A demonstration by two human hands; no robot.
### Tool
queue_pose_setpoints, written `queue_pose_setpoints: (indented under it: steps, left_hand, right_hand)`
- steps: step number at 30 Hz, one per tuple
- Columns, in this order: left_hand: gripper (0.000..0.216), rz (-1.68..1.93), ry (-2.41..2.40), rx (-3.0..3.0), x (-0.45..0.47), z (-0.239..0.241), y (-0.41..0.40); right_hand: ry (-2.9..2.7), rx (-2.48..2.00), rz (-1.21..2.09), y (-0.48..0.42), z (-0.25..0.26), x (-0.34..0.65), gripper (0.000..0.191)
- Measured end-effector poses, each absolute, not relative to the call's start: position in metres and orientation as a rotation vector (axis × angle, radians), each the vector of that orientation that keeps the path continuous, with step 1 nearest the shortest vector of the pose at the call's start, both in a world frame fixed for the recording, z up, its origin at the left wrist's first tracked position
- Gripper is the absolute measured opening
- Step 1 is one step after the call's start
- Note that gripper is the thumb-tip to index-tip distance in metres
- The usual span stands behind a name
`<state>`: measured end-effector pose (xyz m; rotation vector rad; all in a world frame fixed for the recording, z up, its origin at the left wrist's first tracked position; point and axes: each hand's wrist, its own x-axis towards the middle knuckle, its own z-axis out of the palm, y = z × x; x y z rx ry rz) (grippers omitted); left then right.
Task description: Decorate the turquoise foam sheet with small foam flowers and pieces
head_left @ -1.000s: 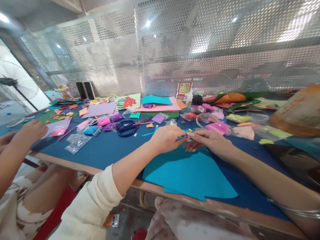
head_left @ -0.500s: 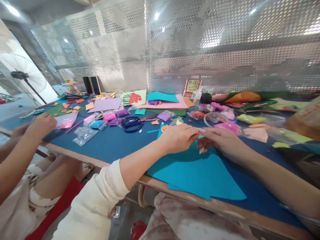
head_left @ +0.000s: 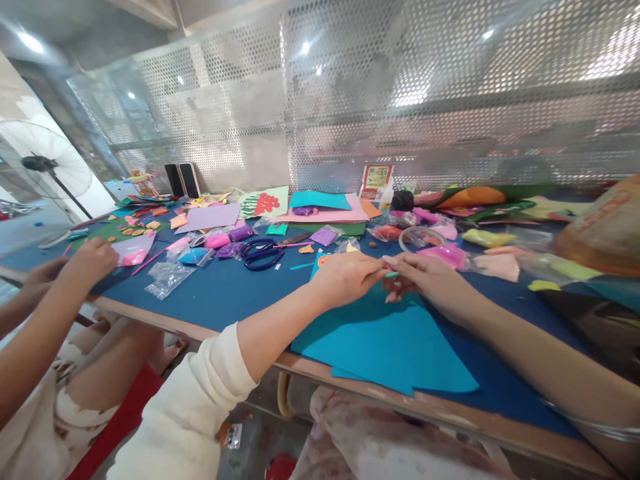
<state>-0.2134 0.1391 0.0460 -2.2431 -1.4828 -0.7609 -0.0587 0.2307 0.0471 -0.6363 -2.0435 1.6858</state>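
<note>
Right of frame centre, my left hand (head_left: pixel 349 277) and right hand (head_left: pixel 431 277) pinch a small green piece (head_left: pixel 393 275), fingertips closed, its long axis roughly left to right.

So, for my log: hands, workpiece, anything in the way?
Left grip and right grip meet at small green piece, exact hold hidden. Flat bright-blue sheet below. Dark-blue-handled scissors off left, not blocking.

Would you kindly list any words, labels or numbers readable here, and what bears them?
No text is legible.
Flat red and yellow packet, at the back: too small.
Translucent bag with orange print, far right: blurred.
Small orange and white packet, bottom of view: too small.
Pale green paper: green marks, perhaps letters, unclear.
</note>
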Motion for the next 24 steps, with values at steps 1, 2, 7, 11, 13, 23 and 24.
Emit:
queue_pose_setpoints:
  steps: [1, 2, 7, 11, 13, 23, 24]
  left_hand:
    - [0.034, -0.742, -1.49, -2.251, -0.213, 0.047, 0.139]
    - [0.036, -0.735, -1.498, -2.255, -0.213, 0.047, 0.139]
    - [0.035, -0.863, -1.472, -2.281, -0.214, 0.044, 0.141]
    - [0.034, -1.011, -1.375, -2.415, -0.217, 0.041, 0.143]
    - [0.033, -1.106, -1.409, -2.434, -0.216, 0.041, 0.143]
    - [0.019, -1.697, -1.861, -2.182, -0.215, 0.049, 0.145]
    - [0.019, -1.747, -1.854, -2.121, -0.218, 0.05, 0.146]
  right_hand:
    - [-2.061, -0.636, 1.698, 0.229, 0.047, -0.059, 0.042]
    - [-2.063, -0.635, 1.724, 0.228, 0.048, -0.06, 0.042]
    - [-1.833, -0.598, 1.975, 0.22, 0.053, -0.061, 0.044]
    - [-1.94, -0.463, 2.032, 0.217, 0.06, -0.057, 0.041]
    - [-2.077, -0.399, 1.957, 0.215, 0.061, -0.056, 0.036]
    - [-2.013, -0.402, 2.008, 0.218, 0.054, -0.061, 0.034]
    - [-1.974, -0.404, 2.034, 0.218, 0.054, -0.061, 0.034]
